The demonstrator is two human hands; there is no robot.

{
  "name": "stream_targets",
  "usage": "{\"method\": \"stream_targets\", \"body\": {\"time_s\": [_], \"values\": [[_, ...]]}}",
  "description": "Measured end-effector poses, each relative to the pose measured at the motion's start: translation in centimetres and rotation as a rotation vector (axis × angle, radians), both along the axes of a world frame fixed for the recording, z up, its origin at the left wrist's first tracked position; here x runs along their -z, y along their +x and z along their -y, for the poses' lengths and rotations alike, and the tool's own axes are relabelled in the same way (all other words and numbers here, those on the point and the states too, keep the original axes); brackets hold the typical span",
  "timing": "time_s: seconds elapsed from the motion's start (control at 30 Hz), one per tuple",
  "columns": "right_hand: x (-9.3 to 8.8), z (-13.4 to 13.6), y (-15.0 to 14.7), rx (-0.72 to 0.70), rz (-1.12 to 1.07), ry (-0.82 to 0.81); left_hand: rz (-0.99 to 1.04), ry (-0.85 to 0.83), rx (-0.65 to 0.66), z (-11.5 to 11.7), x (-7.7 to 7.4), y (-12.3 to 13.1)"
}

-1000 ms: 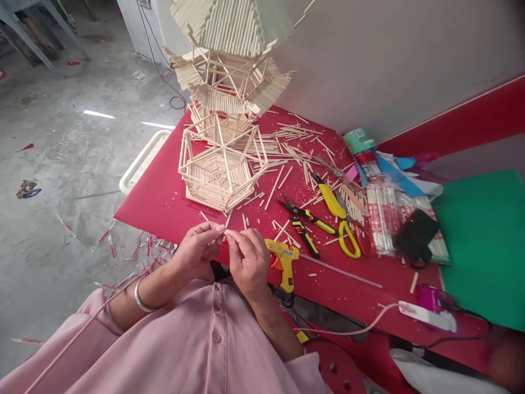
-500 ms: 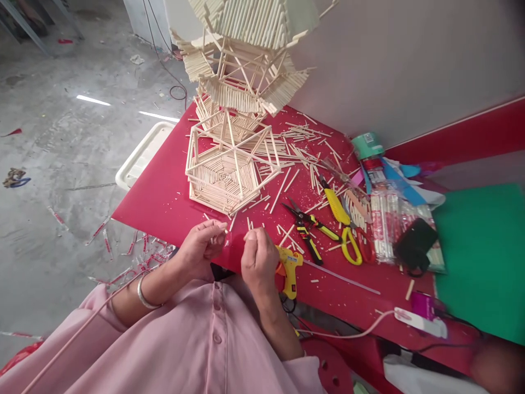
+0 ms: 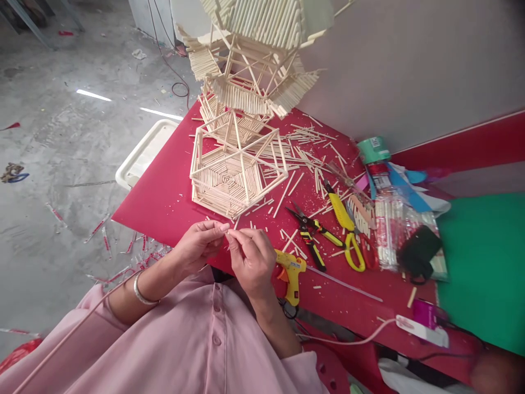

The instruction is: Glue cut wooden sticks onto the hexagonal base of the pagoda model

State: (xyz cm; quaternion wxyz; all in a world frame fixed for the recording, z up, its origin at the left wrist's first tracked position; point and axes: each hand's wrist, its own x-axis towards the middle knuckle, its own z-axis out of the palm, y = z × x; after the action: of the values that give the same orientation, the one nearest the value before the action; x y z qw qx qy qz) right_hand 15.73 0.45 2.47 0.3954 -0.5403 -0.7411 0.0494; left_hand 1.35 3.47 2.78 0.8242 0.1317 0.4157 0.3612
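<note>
My left hand [image 3: 205, 241] is closed in a pinch near the table's front edge, a bangle on its wrist. My right hand [image 3: 253, 258] is pinched too, its fingertips meeting those of the left. Whatever small thing lies between the fingertips is hidden. Just beyond the hands stands a hexagonal stick frame [image 3: 227, 179], built of thin pale wooden sticks with a patterned floor. Behind it rises a taller stick model [image 3: 262, 24] with tiered, slatted roofs. A yellow glue gun [image 3: 292, 276] lies right of my right hand, with a clear glue stick [image 3: 348, 284] extending from it.
Cutting pliers [image 3: 311, 235], a yellow-handled knife [image 3: 340, 210] and scissors [image 3: 353, 254] lie on the red table [image 3: 151, 191]. Loose sticks [image 3: 307, 134] are scattered behind them. Packed sticks [image 3: 388, 230], a black object [image 3: 420, 249] and a white power strip [image 3: 422, 331] are at the right.
My right hand has moved left, bringing its fingertips to my left hand's. The view has shifted slightly; the stick models and tools stay in place.
</note>
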Motion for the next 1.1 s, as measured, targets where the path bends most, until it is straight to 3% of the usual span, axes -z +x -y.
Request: {"method": "stream_targets", "body": {"time_s": [0.17,0.37,0.5,0.63,0.8,0.93,1.0,1.1], "values": [[0.5,-1.0,-0.6,0.106,0.050,0.132,-0.048,-0.013,-0.103,-0.2,0.3,0.2],[0.7,-2.3,-1.3,0.136,0.083,0.067,-0.033,0.020,-0.194,-1.3,0.8,0.5],[0.2,-2.1,-1.4,0.140,0.073,0.079,-0.034,0.020,-0.181,-1.5,0.9,0.3],[-0.4,-0.6,-1.2,0.059,0.088,0.096,-0.060,0.036,-0.153,-0.3,0.1,-0.4],[-0.4,1.2,-1.3,0.034,0.085,0.059,0.020,-0.064,-0.021,1.2,-0.9,-0.6],[-0.7,2.5,0.5,0.025,0.093,0.022,0.030,-0.089,-0.003,1.5,-1.2,0.1],[-0.9,3.9,2.7,0.090,0.100,-0.005,-0.001,-0.041,-0.022,1.5,-1.3,0.2],[-0.1,7.1,6.8,0.397,0.192,-0.142,-0.058,0.052,-0.080,1.5,-1.3,0.1]]}}
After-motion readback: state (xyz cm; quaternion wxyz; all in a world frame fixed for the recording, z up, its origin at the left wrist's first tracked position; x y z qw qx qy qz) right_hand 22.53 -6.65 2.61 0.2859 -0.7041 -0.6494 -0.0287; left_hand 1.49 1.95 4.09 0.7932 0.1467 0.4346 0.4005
